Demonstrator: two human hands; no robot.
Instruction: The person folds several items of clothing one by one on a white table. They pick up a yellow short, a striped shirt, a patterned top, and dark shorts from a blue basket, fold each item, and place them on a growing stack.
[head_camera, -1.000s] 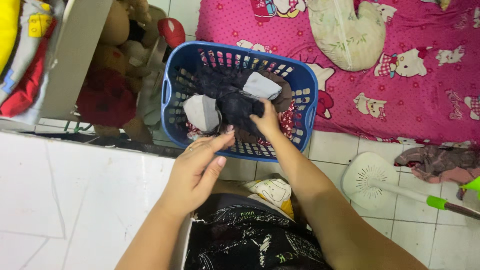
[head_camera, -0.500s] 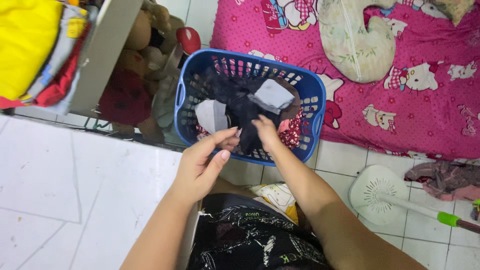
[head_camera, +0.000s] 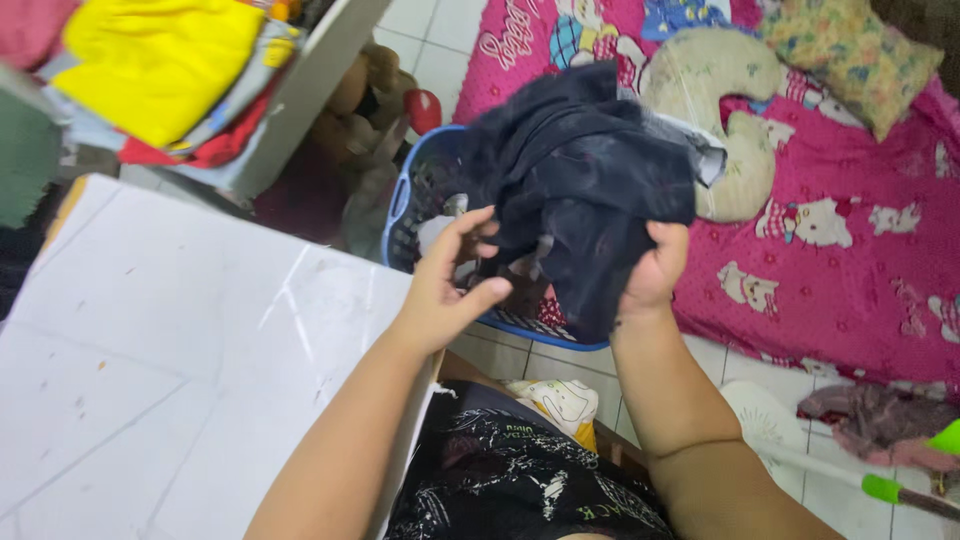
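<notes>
My right hand (head_camera: 655, 268) grips a bunched dark navy garment (head_camera: 585, 180) and holds it up over the blue laundry basket (head_camera: 400, 215), which it mostly hides. My left hand (head_camera: 450, 280) touches the garment's lower left edge with fingers curled on the fabric. A grey piece of cloth (head_camera: 710, 160) peeks out at the garment's right side. Only the basket's left rim and a strip of its front edge show.
A white board surface (head_camera: 180, 340) lies at my left. Stacked folded clothes, yellow on top (head_camera: 160, 60), sit on a shelf at upper left, with stuffed toys (head_camera: 370, 110) below. A pink mattress (head_camera: 830, 230) with pillows is at right. A fan base (head_camera: 765, 415) stands on the tiled floor.
My right hand has lifted the dark garment out of the basket and up. My left hand rose with it to the fabric. The view shifted left and upward.
</notes>
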